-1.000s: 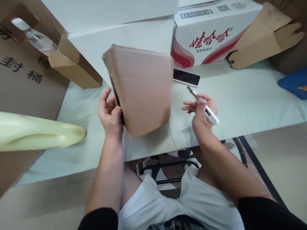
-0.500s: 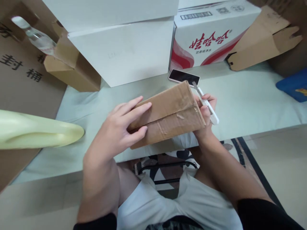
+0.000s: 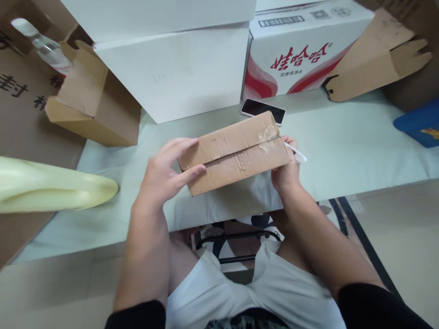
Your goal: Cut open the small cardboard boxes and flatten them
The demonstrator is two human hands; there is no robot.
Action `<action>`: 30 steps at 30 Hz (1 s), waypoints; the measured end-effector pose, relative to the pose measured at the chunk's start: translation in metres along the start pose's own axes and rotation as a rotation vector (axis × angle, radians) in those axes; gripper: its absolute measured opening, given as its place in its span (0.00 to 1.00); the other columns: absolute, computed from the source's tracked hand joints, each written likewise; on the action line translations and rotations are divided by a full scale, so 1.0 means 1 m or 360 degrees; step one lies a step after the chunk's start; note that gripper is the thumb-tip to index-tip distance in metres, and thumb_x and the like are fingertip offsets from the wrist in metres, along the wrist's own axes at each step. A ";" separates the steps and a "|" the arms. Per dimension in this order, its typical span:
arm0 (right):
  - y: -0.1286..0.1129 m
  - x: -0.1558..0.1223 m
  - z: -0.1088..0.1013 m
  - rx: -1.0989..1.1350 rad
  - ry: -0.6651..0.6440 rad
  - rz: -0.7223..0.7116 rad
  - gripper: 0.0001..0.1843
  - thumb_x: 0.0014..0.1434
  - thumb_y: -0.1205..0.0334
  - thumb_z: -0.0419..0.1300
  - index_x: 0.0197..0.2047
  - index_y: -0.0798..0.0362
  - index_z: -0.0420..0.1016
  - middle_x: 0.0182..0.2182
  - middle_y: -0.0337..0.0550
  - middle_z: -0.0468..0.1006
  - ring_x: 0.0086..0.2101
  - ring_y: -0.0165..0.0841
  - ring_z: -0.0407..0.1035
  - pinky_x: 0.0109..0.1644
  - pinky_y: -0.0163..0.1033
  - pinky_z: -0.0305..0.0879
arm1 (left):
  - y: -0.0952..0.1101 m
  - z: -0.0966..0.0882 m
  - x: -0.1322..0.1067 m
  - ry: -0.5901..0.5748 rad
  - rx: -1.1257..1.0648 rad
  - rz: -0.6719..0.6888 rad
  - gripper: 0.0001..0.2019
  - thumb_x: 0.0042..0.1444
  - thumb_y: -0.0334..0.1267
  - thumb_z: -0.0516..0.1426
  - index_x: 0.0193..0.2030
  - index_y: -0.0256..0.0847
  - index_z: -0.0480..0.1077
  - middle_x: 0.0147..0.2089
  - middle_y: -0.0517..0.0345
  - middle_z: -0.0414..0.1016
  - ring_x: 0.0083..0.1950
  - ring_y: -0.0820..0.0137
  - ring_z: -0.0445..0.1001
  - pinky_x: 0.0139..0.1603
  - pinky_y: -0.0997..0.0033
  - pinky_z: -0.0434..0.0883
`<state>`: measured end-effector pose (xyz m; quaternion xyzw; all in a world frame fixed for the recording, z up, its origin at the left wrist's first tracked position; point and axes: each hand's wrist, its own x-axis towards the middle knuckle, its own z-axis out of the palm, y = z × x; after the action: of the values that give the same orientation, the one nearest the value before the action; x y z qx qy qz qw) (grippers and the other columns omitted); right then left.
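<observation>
A brown cardboard box [image 3: 236,153] is held up over the cloth-covered table, tilted with its right end higher. A dark seam runs along its facing side, with bits of clear tape near the right end. My left hand [image 3: 168,169] grips the left end, thumb on the facing side and fingers along the upper edge. At the right end, my right hand [image 3: 288,169] supports the box from behind and also holds a white utility knife [image 3: 299,154]. Only the knife's handle end shows; its blade is hidden behind the box.
Behind the box lies a phone [image 3: 263,111]. White cartons [image 3: 192,77] stand at the back. An open cardboard box [image 3: 96,100] and a clear bottle [image 3: 48,50] are at left, beside a pale yellow object [image 3: 58,185]. A blue object [image 3: 420,122] sits at right.
The box has turned and risen slightly, showing its seamed side more fully. My right hand has shifted behind it, hiding the knife blade. The open box at left has moved left.
</observation>
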<state>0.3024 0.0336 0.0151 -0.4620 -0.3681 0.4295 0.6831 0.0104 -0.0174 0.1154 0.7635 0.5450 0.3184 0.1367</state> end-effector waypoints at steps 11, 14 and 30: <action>-0.001 -0.002 -0.002 0.0018 0.0023 -0.0141 0.18 0.58 0.45 0.66 0.41 0.46 0.65 0.29 0.31 0.65 0.28 0.28 0.62 0.32 0.34 0.58 | -0.009 0.008 -0.004 0.0352 0.0122 0.0264 0.28 0.66 0.64 0.56 0.51 0.42 0.82 0.49 0.49 0.86 0.47 0.60 0.85 0.51 0.64 0.81; -0.004 0.009 -0.004 0.0132 0.0211 -0.0363 0.16 0.64 0.41 0.58 0.43 0.44 0.64 0.27 0.31 0.70 0.27 0.30 0.66 0.32 0.35 0.60 | -0.005 0.009 -0.005 0.0327 0.0102 0.0311 0.27 0.64 0.64 0.59 0.50 0.42 0.82 0.50 0.49 0.86 0.48 0.60 0.85 0.52 0.63 0.82; -0.072 -0.036 -0.002 -0.0476 -0.0656 -0.1253 0.08 0.63 0.53 0.62 0.35 0.47 0.73 0.23 0.35 0.70 0.23 0.30 0.63 0.28 0.40 0.58 | -0.001 0.020 -0.006 0.0320 -0.0023 0.0328 0.22 0.63 0.58 0.64 0.51 0.42 0.83 0.52 0.48 0.85 0.49 0.60 0.85 0.53 0.62 0.82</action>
<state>0.3090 -0.0149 0.0787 -0.2857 -0.7012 0.1626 0.6326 0.0211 -0.0200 0.0974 0.7787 0.4724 0.4094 0.0535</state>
